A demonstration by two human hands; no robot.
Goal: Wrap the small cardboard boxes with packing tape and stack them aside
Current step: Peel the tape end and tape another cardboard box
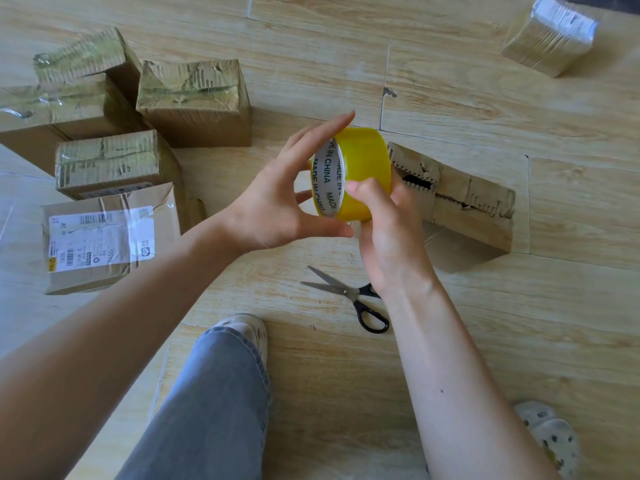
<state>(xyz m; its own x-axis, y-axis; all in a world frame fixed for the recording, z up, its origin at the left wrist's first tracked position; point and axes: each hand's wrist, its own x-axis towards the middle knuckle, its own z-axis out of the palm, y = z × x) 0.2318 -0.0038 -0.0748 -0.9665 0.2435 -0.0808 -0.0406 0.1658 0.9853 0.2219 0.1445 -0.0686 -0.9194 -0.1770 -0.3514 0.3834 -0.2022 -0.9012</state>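
Observation:
A yellow roll of packing tape [360,168] is held up between both hands above the wooden floor. My left hand [277,206] pinches the roll's rim with index finger on top and thumb below. My right hand [388,230] grips the roll's outer band, thumb pressed on the tape. Behind the roll lies a torn cardboard box [474,209] on its side. Several taped cardboard boxes [194,102] cluster at the left, one bearing a white shipping label [100,237]. Another wrapped box [550,36] sits at the far top right.
Black-handled scissors [349,294] lie open on the floor [450,109] just below my hands. My leg in grey jeans [214,403] and two white perforated shoes [550,434] occupy the lower part of the view.

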